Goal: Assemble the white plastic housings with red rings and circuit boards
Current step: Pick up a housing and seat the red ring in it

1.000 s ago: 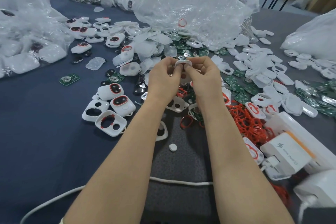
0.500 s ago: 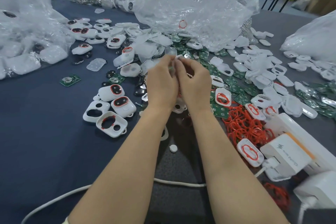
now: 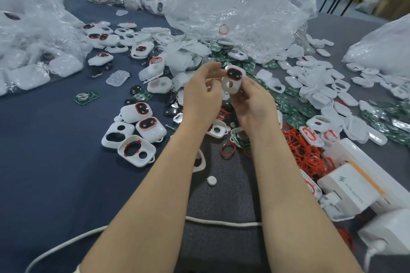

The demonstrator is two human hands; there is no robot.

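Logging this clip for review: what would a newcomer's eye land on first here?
At centre frame, the right hand holds up a white housing with a red-ringed dark insert, and the left hand is close beside it. Behind them rises a big crumpled clear plastic bag. A tangle of red rings lies to the right.

I get soft, even light that seems to come from overhead, bright enough, with only faint shadows under the parts on the dark cloth [image 3: 55, 162]. The clear plastic bags [image 3: 233, 6] throw white glare. The white housing [image 3: 233, 80] at centre reads sharp; the white adaptor [image 3: 386, 235] at lower right is smeared. The wide lens bends my edges, and the far background goes soft.
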